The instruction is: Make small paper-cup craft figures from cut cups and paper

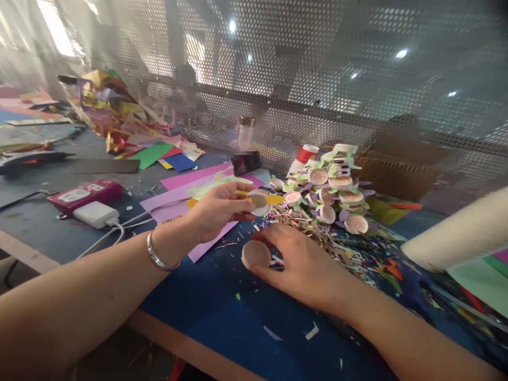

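Note:
My left hand [214,209], with a silver bangle at the wrist, pinches a small paper cup [260,204] with yellow paper strips [274,199] sticking out at its side. Lower and to the right, the thumb and fingers of my right hand [297,259] close around another small round paper cup [256,255], its flat round face toward me. Just beyond both hands is a pile of paper-cup pieces [340,182] with green and purple paper parts and reddish round faces. Paper shreds [317,227] lie in front of that pile.
Purple paper sheets [170,203] lie behind my left forearm, near a magenta power strip [87,194] with a white charger [97,214]. A lidded bottle [245,135], a cardboard box [397,169] and a white roll [456,233] stand or lie farther back and right, before a perforated metal screen.

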`<state>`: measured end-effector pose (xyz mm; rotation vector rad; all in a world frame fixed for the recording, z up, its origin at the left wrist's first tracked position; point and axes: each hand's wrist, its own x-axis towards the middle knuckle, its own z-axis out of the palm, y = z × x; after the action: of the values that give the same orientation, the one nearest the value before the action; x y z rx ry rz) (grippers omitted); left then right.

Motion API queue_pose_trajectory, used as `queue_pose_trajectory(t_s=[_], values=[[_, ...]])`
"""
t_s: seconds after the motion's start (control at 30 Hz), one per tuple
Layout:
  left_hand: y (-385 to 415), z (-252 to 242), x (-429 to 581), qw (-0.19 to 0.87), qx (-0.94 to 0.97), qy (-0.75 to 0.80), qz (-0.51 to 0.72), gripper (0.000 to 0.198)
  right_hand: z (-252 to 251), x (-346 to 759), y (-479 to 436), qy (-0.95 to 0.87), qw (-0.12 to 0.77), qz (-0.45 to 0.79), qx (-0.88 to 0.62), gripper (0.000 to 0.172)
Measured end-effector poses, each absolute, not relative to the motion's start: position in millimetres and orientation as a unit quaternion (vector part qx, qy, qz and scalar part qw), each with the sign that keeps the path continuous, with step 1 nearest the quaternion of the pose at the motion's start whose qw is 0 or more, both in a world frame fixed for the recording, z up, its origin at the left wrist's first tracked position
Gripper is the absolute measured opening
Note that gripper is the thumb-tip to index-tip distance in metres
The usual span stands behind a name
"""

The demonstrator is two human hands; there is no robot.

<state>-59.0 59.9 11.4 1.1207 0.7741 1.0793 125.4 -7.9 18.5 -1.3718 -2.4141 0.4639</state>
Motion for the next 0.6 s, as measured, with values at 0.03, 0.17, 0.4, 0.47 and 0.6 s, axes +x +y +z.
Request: queue_pose_trajectory(t_s=[0.03,0.17,0.4,0.47,0.6], values=[[58.9,10.4,-59.0,0.654,0.501,0.332,0.459,0.034,21.5,131.0,-11.4,-0.854,0.174,0.143,-0.468,0.033],[53.7,4.6,-56.3,0.668,0.536,0.305,0.417,0.053,31.9,157.6,-24.5,-0.840,0.255,0.062,-0.475,0.035],[38.8,-2.2,-43.8,0.637,0.620,0.300,0.346,0.052,28.0,170.2,-23.4,-0.829,0.311,0.001,-0.465,0.035],[34.4,-2.1,-41.2,0.624,0.647,0.301,0.320,0.049,24.6,169.9,-22.1,-0.835,0.310,0.002,-0.455,0.035],[28.5,-0.2,-38.1,0.636,0.652,0.273,0.310,0.039,20.4,171.4,-23.1,-0.843,0.291,0.006,-0.452,0.036]])
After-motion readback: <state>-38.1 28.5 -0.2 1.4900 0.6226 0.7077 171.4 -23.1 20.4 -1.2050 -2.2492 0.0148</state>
